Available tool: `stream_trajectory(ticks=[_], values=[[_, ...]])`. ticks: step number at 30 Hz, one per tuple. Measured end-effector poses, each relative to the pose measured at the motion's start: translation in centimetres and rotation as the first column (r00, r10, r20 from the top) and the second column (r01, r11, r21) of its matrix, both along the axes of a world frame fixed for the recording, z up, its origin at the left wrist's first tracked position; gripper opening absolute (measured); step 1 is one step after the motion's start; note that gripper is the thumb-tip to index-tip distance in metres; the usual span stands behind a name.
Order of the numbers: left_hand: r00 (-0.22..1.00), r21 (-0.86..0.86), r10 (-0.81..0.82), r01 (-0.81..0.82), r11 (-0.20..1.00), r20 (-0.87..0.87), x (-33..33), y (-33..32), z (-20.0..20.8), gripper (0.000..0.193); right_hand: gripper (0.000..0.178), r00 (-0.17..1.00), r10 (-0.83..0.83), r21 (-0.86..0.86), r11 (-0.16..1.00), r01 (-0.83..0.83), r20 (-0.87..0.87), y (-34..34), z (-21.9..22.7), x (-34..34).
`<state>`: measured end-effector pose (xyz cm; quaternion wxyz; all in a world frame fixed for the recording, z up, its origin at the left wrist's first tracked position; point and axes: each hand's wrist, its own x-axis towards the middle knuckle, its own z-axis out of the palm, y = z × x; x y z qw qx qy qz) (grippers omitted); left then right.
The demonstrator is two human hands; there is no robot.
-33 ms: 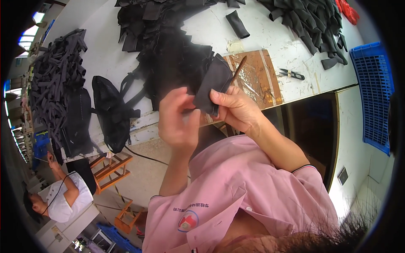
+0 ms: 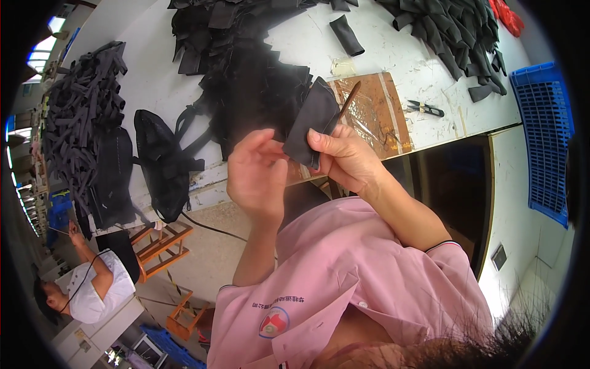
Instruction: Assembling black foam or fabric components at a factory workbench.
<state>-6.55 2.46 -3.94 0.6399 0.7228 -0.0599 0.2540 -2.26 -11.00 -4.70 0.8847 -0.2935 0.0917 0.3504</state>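
Observation:
My right hand [image 2: 350, 157] pinches a black fabric piece [image 2: 312, 120], with the thumb on its face and the fingers behind. The piece looks like a short flat sleeve with stitching along one edge. A brown pointed stick [image 2: 350, 101] sticks up from the same hand, beside the piece. Close to the fabric's lower left edge is my left hand [image 2: 255, 178], slightly blurred, its fingers bent and apart from the thumb. I see nothing held in it. Behind both hands spreads a heap of black fabric pieces [image 2: 258, 80] on the white table [image 2: 147, 67].
A brown board [image 2: 378, 111] and black thread snips [image 2: 425, 108] lie to the right. More black pieces [image 2: 442, 37] pile up far right, near a blue crate [image 2: 542, 141]. At left are dark strips [image 2: 83, 117] and a black bag-like item [image 2: 161, 166]. Another person [image 2: 92, 283] sits lower left.
My left hand has shifted slightly left, away from the fabric piece. The right hand, still gripping the piece and the stick, has barely moved.

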Motion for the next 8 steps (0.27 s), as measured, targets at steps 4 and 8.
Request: stream_trajectory(ticks=[4,8], values=[[0.898,-0.617,-0.284,0.018,0.786,-0.335,-0.7,0.4,0.2,0.031,0.021,1.0,-0.011,-0.041,0.999,0.011,-0.014,-0.2,0.0,-0.2],[0.831,-0.521,-0.283,-0.01,0.853,-0.478,-0.9,-0.1,0.2,0.038,0.024,1.0,-0.001,-0.021,1.0,0.001,0.025,-0.6,-1.3,-0.3]])
